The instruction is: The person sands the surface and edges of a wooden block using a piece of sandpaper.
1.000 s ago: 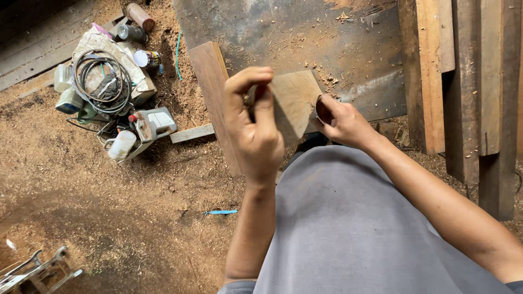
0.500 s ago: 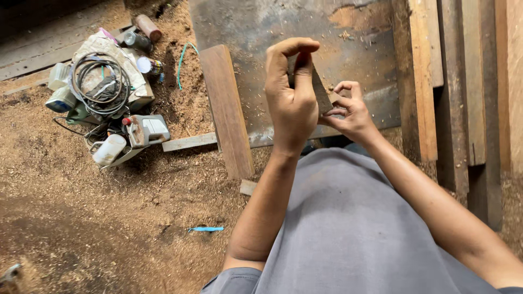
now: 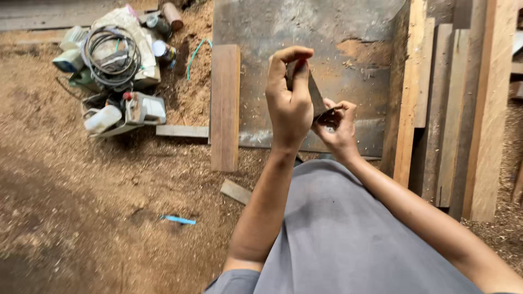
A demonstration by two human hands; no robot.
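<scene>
Gripping: your left hand (image 3: 290, 106) pinches the thin wooden piece (image 3: 315, 93) between thumb and curled fingers.
Steadying: your right hand (image 3: 338, 128) clamps its lower edge.

A woodworking shop. Sawdust (image 3: 81, 207) covers the floor. Planks (image 3: 479, 109) lean at right, tools and cable (image 3: 111, 54) upper left.

Sawdust covers the floor (image 3: 71, 218). At upper left lies a heap of gear: a coil of dark cable (image 3: 111, 51) on a pale sack, a white power tool (image 3: 144, 109) just below it, and a few cans (image 3: 163, 51) beside it. A green cord (image 3: 193, 54) curls over the shavings. A short plank (image 3: 225, 106) lies along the left edge of a grey metal sheet (image 3: 348, 27). Long boards (image 3: 436, 103) lie side by side at right. A small blue stick (image 3: 178, 220) lies well apart on the sawdust, and a wood offcut (image 3: 236, 191) lies near the plank's lower end.
</scene>
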